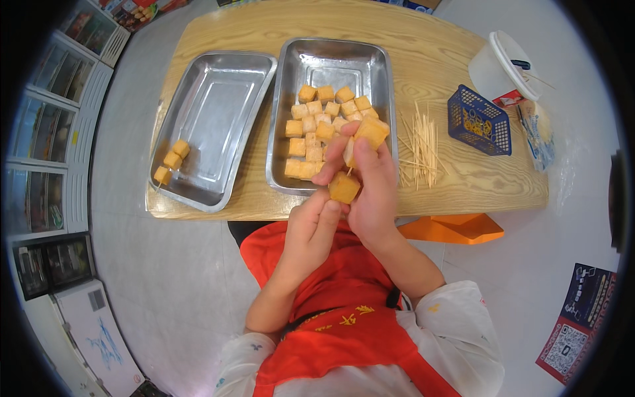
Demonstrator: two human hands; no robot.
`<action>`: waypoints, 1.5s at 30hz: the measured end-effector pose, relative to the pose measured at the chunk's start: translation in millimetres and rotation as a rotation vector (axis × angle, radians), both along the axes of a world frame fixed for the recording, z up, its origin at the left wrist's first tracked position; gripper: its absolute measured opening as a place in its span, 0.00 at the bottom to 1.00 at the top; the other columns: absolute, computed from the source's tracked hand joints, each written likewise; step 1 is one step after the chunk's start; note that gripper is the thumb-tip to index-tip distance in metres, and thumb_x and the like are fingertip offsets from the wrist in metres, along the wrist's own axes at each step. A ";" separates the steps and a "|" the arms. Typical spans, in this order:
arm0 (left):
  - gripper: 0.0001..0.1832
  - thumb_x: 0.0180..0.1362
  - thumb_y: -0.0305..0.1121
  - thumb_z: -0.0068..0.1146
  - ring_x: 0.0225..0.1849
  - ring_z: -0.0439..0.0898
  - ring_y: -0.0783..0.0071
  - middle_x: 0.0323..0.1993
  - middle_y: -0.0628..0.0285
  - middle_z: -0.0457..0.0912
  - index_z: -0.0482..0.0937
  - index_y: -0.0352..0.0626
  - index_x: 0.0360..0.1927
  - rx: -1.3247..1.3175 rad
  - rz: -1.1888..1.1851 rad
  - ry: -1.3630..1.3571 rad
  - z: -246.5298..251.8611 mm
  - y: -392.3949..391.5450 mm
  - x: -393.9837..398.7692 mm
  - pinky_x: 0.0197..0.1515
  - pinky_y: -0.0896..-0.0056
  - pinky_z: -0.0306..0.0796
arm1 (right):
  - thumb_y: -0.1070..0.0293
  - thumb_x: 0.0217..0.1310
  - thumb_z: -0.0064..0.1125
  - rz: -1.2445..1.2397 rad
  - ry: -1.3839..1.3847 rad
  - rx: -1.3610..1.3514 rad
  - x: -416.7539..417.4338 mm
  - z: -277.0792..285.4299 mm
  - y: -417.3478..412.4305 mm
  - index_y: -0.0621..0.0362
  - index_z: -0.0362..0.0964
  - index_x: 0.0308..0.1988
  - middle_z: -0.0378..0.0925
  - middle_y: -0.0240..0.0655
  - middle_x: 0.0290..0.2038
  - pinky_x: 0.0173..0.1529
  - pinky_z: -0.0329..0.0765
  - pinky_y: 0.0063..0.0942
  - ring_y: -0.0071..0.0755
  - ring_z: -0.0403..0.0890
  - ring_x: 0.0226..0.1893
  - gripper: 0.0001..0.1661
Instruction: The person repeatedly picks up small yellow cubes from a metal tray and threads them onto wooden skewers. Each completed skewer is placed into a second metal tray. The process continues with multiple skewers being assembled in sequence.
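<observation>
My right hand (372, 183) holds golden fried tofu cubes (372, 133) on a thin bamboo skewer. Lower on the same skewer is another cube (345, 187), with my left hand (315, 231) pinching just below it. Behind my hands, a deep steel tray (270, 164) holds many loose tofu cubes (293, 128), partly hidden by my right hand. To its left, a second steel tray (223, 134) has a short skewer of tofu cubes (172, 160) in its near left corner. A pile of bamboo skewers (424, 144) lies on the table right of the trays.
Towards the right of the wooden table (421, 64) are a blue plastic basket (478, 121) with small yellow rings, a white bucket (501, 64) and a plastic bag (536, 134). An orange stool (454, 228) stands under the near edge. Glass-door coolers (49, 129) line the left side.
</observation>
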State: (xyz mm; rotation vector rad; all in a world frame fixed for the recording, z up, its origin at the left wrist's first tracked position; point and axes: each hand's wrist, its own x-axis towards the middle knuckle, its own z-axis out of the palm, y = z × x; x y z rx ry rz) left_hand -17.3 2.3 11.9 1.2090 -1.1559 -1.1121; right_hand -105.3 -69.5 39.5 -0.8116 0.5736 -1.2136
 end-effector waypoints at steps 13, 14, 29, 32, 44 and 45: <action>0.14 0.66 0.33 0.38 0.27 0.74 0.78 0.25 0.60 0.77 0.73 0.34 0.34 0.037 0.016 0.029 -0.3 -3.4 -2.8 0.31 0.76 0.68 | 0.53 0.70 0.33 -0.028 0.018 -0.081 3.6 -13.6 8.3 0.57 0.59 0.47 0.69 0.35 0.33 0.41 0.76 0.27 0.31 0.77 0.31 0.20; 0.14 0.66 0.33 0.38 0.27 0.74 0.78 0.25 0.60 0.77 0.73 0.34 0.34 0.041 0.018 0.059 -0.3 -2.8 -3.2 0.31 0.76 0.67 | 0.53 0.70 0.32 -0.029 0.021 -0.093 3.6 -15.0 8.9 0.57 0.59 0.48 0.69 0.36 0.34 0.41 0.76 0.27 0.31 0.77 0.32 0.20; 0.15 0.66 0.37 0.39 0.26 0.70 0.81 0.25 0.65 0.75 0.73 0.36 0.34 0.094 -0.042 0.078 -5.5 6.5 -2.8 0.31 0.80 0.64 | 0.49 0.70 0.27 -0.081 0.048 -0.100 -4.4 -4.5 -10.7 0.57 0.57 0.46 0.66 0.34 0.27 0.28 0.76 0.26 0.27 0.72 0.22 0.23; 0.15 0.67 0.37 0.39 0.25 0.67 0.84 0.24 0.67 0.74 0.74 0.37 0.34 0.081 -0.052 0.138 -6.8 7.1 -2.1 0.29 0.82 0.62 | 0.50 0.70 0.27 -0.106 -0.014 -0.110 -2.6 -4.3 -8.6 0.57 0.57 0.44 0.64 0.33 0.24 0.25 0.75 0.25 0.26 0.70 0.19 0.22; 0.16 0.67 0.42 0.40 0.17 0.55 0.90 0.16 0.75 0.63 0.70 0.40 0.30 0.015 -0.025 0.244 -10.1 2.2 -11.9 0.20 0.84 0.47 | 0.48 0.69 0.28 -0.049 -0.106 -0.222 -1.5 -2.7 -4.1 0.55 0.57 0.45 0.64 0.36 0.25 0.23 0.76 0.26 0.30 0.72 0.18 0.22; 0.16 0.67 0.41 0.40 0.17 0.56 0.90 0.17 0.75 0.64 0.70 0.40 0.31 0.016 -0.025 0.241 -9.1 2.7 -11.9 0.19 0.84 0.47 | 0.48 0.69 0.29 -0.044 -0.096 -0.218 -2.0 -1.4 -2.5 0.55 0.57 0.45 0.64 0.37 0.25 0.23 0.76 0.26 0.30 0.72 0.18 0.22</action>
